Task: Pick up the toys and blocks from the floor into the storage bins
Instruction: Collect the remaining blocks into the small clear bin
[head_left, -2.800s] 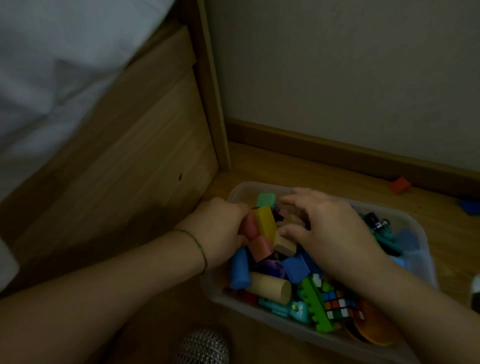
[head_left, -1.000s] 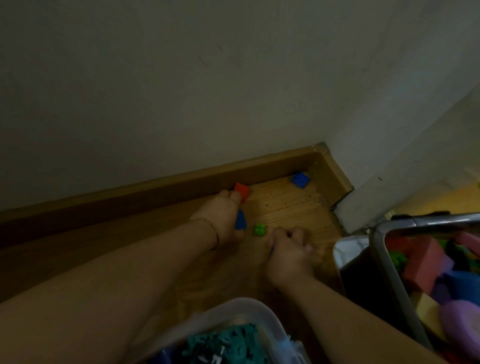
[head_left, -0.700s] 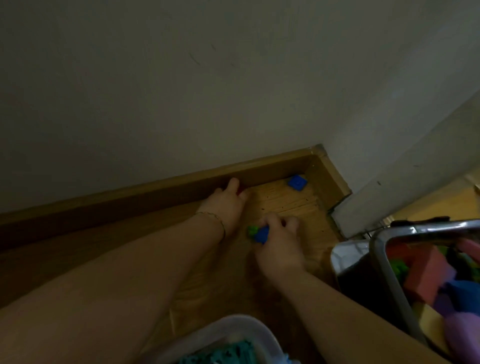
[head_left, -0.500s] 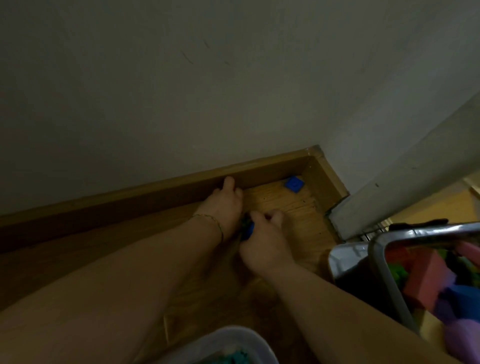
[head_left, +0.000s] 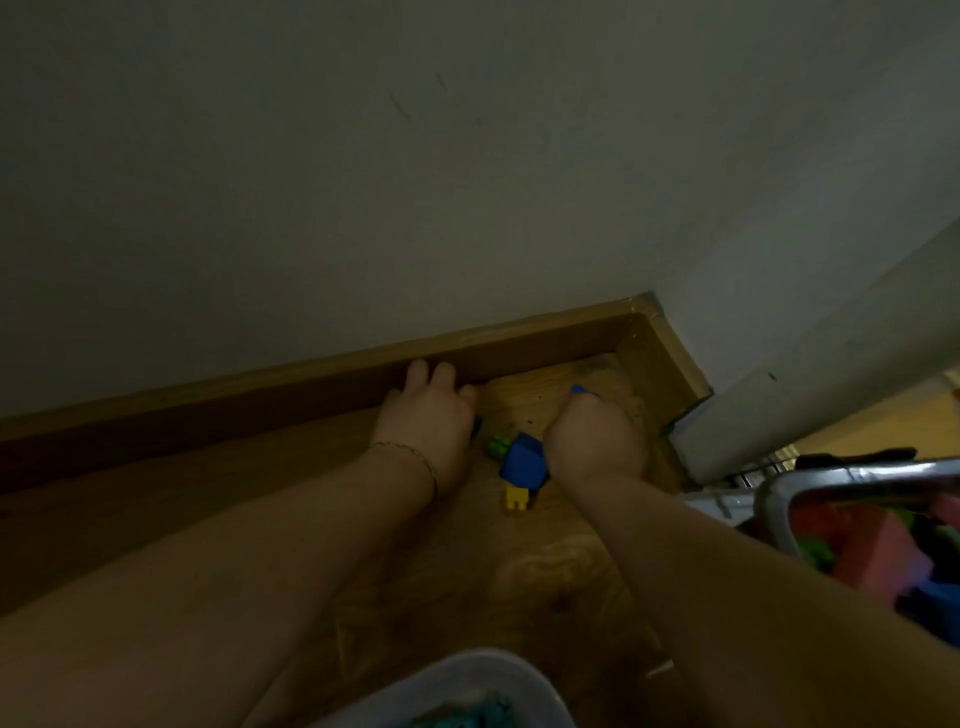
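Observation:
My left hand lies palm down on the wooden floor, its fingertips against the baseboard; anything under it is hidden. My right hand is curled near the corner, its fingertips pinching a small blue brick. A larger blue block sits against the thumb side of that hand. A green brick and a yellow brick lie beside the blue block, between my hands.
A clear plastic bin shows at the bottom edge with teal pieces inside. At the right, a metal-rimmed bin holds pink, green and blue foam blocks. Walls meet in the corner, and a white post stands at its right.
My right hand moved away from my left and reached to the corner blue brick. The blue block, green brick and a yellow brick now show between my hands. The left hand stayed put.

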